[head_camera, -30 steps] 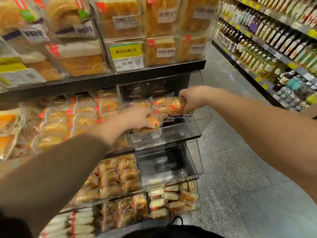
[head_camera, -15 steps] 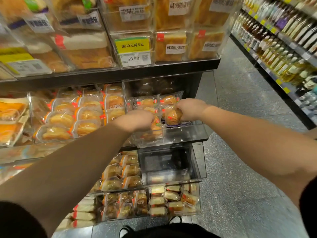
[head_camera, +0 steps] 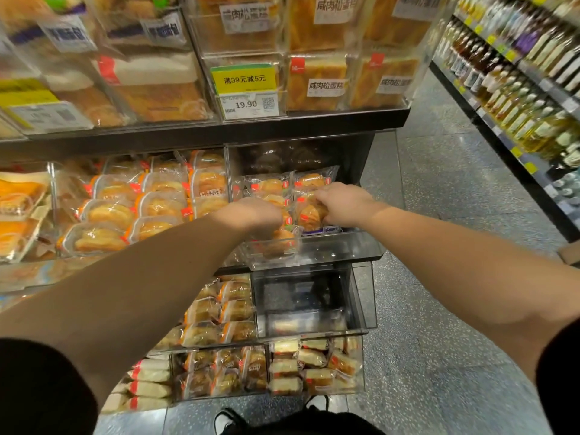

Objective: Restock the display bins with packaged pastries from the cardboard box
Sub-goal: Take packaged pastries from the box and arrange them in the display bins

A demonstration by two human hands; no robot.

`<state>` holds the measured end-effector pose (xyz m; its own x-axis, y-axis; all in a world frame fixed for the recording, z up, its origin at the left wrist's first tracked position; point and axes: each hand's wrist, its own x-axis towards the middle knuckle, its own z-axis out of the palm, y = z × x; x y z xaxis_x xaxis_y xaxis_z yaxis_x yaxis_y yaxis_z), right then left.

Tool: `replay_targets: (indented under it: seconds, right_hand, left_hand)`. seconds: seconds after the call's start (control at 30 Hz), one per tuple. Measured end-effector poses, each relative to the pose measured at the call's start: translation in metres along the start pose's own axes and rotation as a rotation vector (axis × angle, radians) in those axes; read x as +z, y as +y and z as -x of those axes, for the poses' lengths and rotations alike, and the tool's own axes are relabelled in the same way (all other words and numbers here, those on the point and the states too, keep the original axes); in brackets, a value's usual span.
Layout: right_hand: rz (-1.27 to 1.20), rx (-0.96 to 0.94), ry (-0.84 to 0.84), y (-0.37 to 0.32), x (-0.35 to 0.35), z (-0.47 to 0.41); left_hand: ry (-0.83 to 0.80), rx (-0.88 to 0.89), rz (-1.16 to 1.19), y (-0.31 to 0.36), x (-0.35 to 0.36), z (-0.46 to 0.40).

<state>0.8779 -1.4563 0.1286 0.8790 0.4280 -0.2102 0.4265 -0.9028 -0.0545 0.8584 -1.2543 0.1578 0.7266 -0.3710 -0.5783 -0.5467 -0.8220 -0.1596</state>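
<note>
Two hands reach into a clear acrylic display bin (head_camera: 314, 246). The right hand (head_camera: 340, 205) pinches a clear-wrapped golden pastry (head_camera: 309, 215); the left hand (head_camera: 251, 216), beside it, curls over another pastry pack (head_camera: 279, 243). Speckled grey floor (head_camera: 439, 277) lies right of the hands.

Bottles (head_camera: 518, 98) on the right aisle shelf, yellow promo tag (head_camera: 244, 77) over a 19.90 price label (head_camera: 250, 105)

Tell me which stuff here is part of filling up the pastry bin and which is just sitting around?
Part of the job:
- left hand and right hand, both on wrapped pastries
- wrapped pastries in the clear bin

Just sitting around:
- yellow price sign
- big cake packs on the top shelf
- bottles across the aisle
- lower bins
</note>
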Motion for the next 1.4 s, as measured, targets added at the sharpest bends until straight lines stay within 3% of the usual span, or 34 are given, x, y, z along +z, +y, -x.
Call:
replay_targets:
  seconds: [0.27, 0.63, 0.8, 0.97, 1.2, 1.3, 1.4]
  right_hand:
    - [0.140, -0.100, -0.034, 0.001, -0.002, -0.013]
    - [0.072, -0.131, -0.112, 0.011, -0.008, -0.014]
    - [0.058, -0.096, -0.115, 0.012, -0.023, -0.007]
    - [0.004, -0.004, -0.060, 0.004, -0.052, 0.008]
    - [-0.165, 0.066, 0.137, -0.074, -0.103, 0.032]
    - [-0.200, 0.053, 0.199, -0.139, -0.106, 0.041]
    - [-0.242, 0.014, 0.209, -0.216, -0.095, 0.052]
  left_hand:
    - [-0.005, -0.058, 0.034, 0.003, 0.004, -0.002]
    - [0.002, -0.182, -0.037, 0.003, -0.007, 0.009]
    - [0.183, -0.062, -0.005, -0.004, -0.018, 0.025]
    - [0.364, -0.007, 0.317, -0.015, -0.039, 0.063]
    - [0.627, -0.162, 0.709, -0.057, -0.009, 0.150]
    - [0.692, -0.318, 0.754, -0.080, 0.039, 0.198]
    - [0.657, -0.496, 0.735, -0.105, 0.105, 0.253]
